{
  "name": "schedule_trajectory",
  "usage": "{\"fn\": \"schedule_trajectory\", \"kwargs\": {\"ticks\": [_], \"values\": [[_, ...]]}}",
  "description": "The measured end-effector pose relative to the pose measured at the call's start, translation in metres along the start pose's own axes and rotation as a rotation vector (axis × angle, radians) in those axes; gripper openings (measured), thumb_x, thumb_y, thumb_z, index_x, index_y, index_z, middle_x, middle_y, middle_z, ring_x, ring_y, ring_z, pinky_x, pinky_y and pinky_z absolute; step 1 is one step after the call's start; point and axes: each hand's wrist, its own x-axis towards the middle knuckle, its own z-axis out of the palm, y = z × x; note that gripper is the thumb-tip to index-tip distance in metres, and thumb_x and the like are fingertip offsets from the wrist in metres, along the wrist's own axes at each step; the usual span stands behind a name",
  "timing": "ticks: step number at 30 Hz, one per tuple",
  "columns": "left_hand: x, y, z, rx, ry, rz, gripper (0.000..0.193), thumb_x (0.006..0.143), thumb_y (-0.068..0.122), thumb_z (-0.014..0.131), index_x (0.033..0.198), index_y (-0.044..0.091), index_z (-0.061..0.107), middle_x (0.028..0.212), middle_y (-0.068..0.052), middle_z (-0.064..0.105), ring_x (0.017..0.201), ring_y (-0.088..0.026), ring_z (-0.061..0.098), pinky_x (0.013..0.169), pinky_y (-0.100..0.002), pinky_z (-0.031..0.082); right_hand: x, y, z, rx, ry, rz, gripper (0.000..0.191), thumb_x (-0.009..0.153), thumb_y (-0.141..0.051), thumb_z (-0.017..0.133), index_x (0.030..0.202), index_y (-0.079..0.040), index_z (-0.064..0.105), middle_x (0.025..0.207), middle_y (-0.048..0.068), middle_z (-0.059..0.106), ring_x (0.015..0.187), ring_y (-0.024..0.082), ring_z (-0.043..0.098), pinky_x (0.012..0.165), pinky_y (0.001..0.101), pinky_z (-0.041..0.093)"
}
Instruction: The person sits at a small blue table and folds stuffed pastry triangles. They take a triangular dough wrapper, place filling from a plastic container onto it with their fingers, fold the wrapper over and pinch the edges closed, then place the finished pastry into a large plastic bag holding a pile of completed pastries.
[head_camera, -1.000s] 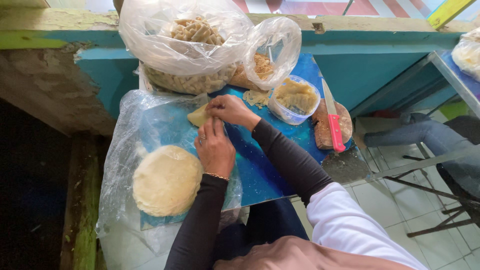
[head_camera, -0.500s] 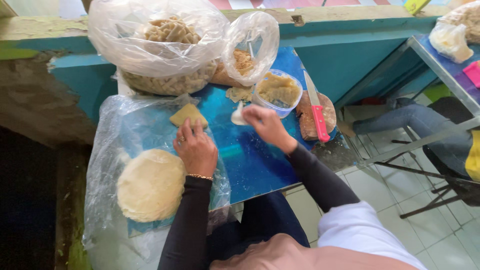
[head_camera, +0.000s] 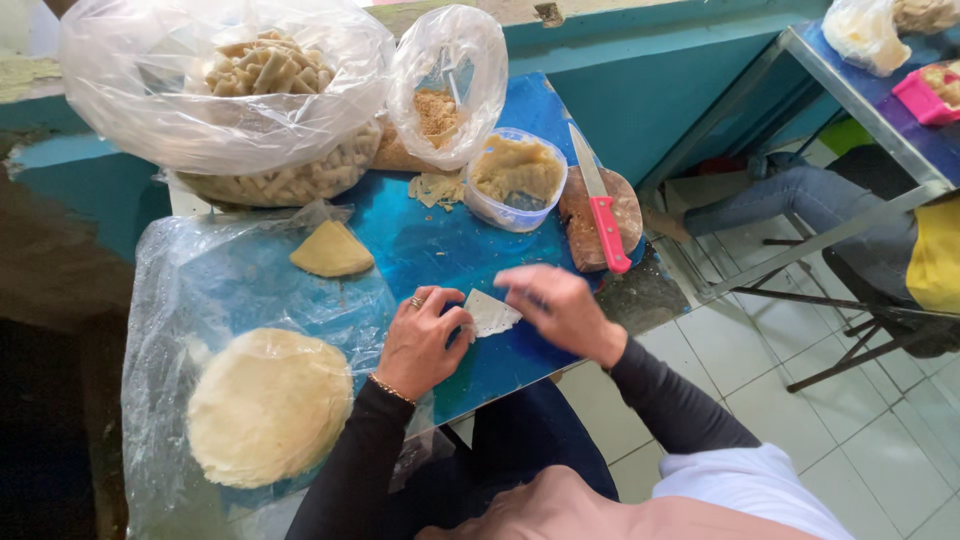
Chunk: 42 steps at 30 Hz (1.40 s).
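Both hands meet over a small pale wrapper piece (head_camera: 491, 313) lying flat on the blue worktop (head_camera: 470, 250). The left hand (head_camera: 420, 335) pinches its near-left edge, grip closed on it; the right hand (head_camera: 553, 305) is blurred, fingers curled at its right edge, hold uncertain. Further out: a folded piece (head_camera: 331, 250) up-left, a stack of round wrappers (head_camera: 268, 405) lower-left, a filling tub (head_camera: 516, 177) and a red-handled knife (head_camera: 600, 205) beyond

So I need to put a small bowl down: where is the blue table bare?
Bare blue table lies between the folded wrapper, the tub of filling and the hands. The back is crowded with bags; the left holds the round wrapper stack.
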Motion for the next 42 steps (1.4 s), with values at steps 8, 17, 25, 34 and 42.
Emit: {"fn": "schedule_trajectory", "kwargs": {"ticks": [8, 17, 25, 34, 42], "values": [[0.001, 0.005, -0.01, -0.054, -0.016, -0.048, 0.019, 0.079, 0.025, 0.076, 0.072, 0.009, 0.067, 0.109, -0.008, 0.067, 0.108, -0.029, 0.061, 0.093, -0.044, 0.048, 0.073, 0.083, 0.007, -0.431, -0.153, 0.092, 0.05, 0.079, -0.054, 0.08, 0.114, -0.019, 0.079, 0.154, 0.009, 0.046, 0.143, 0.035, 0.034, 0.112, 0.0743, 0.007], [0.0, 0.003, -0.009, -0.052, -0.007, -0.053, 0.02, 0.079, 0.025, 0.075, 0.071, 0.008, 0.066, 0.108, -0.008, 0.067, 0.107, -0.029, 0.061, 0.094, -0.045, 0.047, 0.069, 0.115, 0.022, -0.296, -0.179, 0.127, 0.024, 0.076, -0.04, 0.082, 0.088, -0.02, 0.084, 0.159, -0.001, 0.047, 0.148, 0.035, 0.031, 0.115, 0.0765, 0.004], [-0.002, 0.003, -0.01, -0.069, 0.01, -0.049, 0.02, 0.079, 0.024, 0.076, 0.072, 0.009, 0.066, 0.108, -0.008, 0.067, 0.107, -0.029, 0.061, 0.092, -0.044, 0.048, 0.069, 0.072, 0.002, -0.483, -0.005, 0.066, 0.036, 0.083, -0.041, 0.084, 0.099, -0.013, 0.071, 0.158, 0.011, 0.045, 0.15, 0.036, 0.032, 0.119, 0.0714, 0.004], [-0.002, 0.0, -0.003, -0.033, 0.004, -0.067, 0.012, 0.081, 0.02, 0.073, 0.083, 0.01, 0.068, 0.102, -0.005, 0.067, 0.103, -0.028, 0.062, 0.087, -0.043, 0.048, 0.005, -0.009, 0.019, -0.423, -0.202, -0.162, 0.062, 0.079, -0.004, 0.067, 0.134, -0.033, 0.068, 0.157, 0.005, 0.049, 0.146, 0.03, 0.041, 0.122, 0.063, 0.009], [-0.002, -0.001, -0.004, -0.006, 0.02, -0.063, 0.01, 0.082, 0.019, 0.073, 0.083, 0.011, 0.068, 0.101, -0.004, 0.067, 0.101, -0.027, 0.062, 0.087, -0.044, 0.048, 0.003, 0.012, 0.018, -0.646, -0.172, -0.296, 0.051, 0.089, -0.01, 0.064, 0.134, -0.034, 0.065, 0.158, 0.001, 0.049, 0.146, 0.028, 0.042, 0.123, 0.0649, 0.01]]}}
